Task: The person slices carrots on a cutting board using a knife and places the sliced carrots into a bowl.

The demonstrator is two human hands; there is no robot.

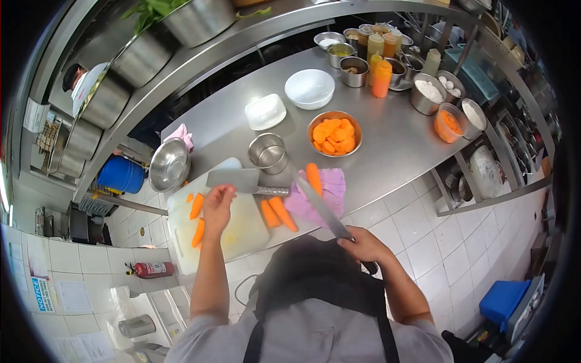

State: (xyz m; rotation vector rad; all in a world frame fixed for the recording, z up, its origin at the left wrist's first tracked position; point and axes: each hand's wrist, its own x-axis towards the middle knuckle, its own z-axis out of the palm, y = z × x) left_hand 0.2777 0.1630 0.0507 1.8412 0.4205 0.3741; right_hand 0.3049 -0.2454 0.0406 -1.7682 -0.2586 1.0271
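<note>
While the right hand is closed round the handle of the long knife, its blade slants far and left above the pink cloth; the left hand is over the cutting board with its fingers curled near the cleaver, though whether they meet, or touch the steel, I cannot tell. One carrot lies on the cloth, just right of the knife's tip; two carrot lengths are side by side near the board's right edge, close to the cleaver's handle; smaller carrot pieces lie on the left part of the board.

To handle the knife well here, a firm grip fully behind the blade seems best, with the edge angled away from the left forearm and the tip clear of the cloth, which could snag; the cleaver takes up much of the far board, so its edge deserves as much care as the knife's, and the left fingertips are safer tucked back or on its spine; a flat, steady board matters too. Farther off, the bowl of carrot slices stands right of the steel pot on the worktop.
</note>
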